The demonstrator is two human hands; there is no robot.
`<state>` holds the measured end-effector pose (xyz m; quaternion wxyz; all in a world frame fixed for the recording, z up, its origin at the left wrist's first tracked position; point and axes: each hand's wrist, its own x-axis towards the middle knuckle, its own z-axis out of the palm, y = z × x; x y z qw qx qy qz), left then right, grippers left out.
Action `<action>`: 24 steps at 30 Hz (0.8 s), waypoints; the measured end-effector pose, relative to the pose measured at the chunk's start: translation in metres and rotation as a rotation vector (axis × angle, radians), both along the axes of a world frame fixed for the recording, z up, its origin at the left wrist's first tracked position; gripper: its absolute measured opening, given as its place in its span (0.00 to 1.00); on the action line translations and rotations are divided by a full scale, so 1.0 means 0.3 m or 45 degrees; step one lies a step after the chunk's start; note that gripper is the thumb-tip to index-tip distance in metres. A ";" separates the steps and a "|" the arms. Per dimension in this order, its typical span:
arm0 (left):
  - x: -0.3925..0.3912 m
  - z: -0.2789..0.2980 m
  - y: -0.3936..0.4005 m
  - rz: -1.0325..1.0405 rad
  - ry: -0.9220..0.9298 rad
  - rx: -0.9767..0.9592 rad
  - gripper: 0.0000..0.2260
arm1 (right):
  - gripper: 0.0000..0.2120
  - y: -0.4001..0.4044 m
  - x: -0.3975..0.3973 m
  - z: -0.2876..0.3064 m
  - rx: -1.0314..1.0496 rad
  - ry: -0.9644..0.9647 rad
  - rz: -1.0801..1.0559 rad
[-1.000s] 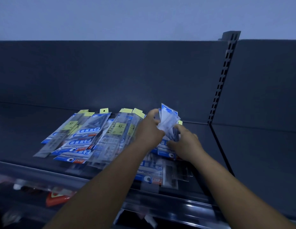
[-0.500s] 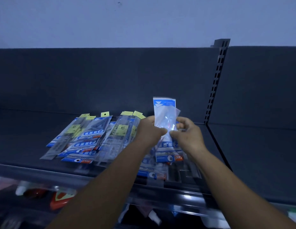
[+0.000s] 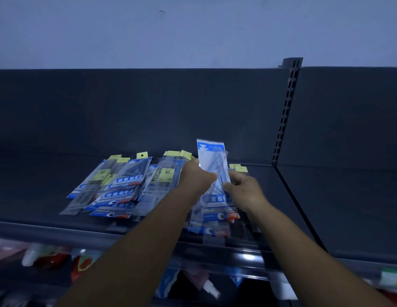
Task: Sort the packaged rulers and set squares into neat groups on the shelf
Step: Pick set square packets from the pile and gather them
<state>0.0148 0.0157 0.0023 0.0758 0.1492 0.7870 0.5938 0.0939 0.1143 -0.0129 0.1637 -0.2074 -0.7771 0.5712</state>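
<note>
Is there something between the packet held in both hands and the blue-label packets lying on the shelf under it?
Nothing visible blocks it. The left hand and right hand hold the packet upright, directly above the blue-label packets on the shelf. Only the packet's own lower part and the fingers lie between.

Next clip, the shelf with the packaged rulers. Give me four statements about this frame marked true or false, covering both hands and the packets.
1. Both hands hold the upright packet. True: left hand and right hand grip it.
2. The shelf is white. False: it is dark grey.
3. A fanned pile of packets lies left of the hands. True.
4. The held packet lies flat on the shelf. False: it stands raised above the others.
</note>
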 end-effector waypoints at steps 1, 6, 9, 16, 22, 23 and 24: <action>-0.005 0.000 0.001 0.006 -0.002 -0.033 0.13 | 0.12 0.001 0.000 -0.004 0.037 -0.023 0.021; -0.035 0.007 -0.001 0.028 0.024 -0.202 0.14 | 0.17 0.023 -0.017 -0.007 0.239 -0.196 0.041; -0.040 0.010 -0.003 0.035 0.086 -0.327 0.14 | 0.19 0.034 -0.031 -0.005 0.388 -0.304 0.101; -0.041 -0.010 -0.014 0.001 0.220 -0.571 0.15 | 0.25 0.040 -0.044 -0.003 0.492 -0.460 0.031; -0.041 -0.032 -0.006 -0.035 0.279 -0.690 0.22 | 0.23 0.034 -0.067 0.005 0.251 -0.318 -0.011; -0.039 -0.034 -0.002 -0.022 0.294 -0.703 0.24 | 0.19 0.032 -0.066 0.009 0.145 -0.238 -0.023; -0.039 -0.036 0.002 0.003 0.309 -0.716 0.28 | 0.16 0.027 -0.063 0.016 0.031 -0.162 -0.029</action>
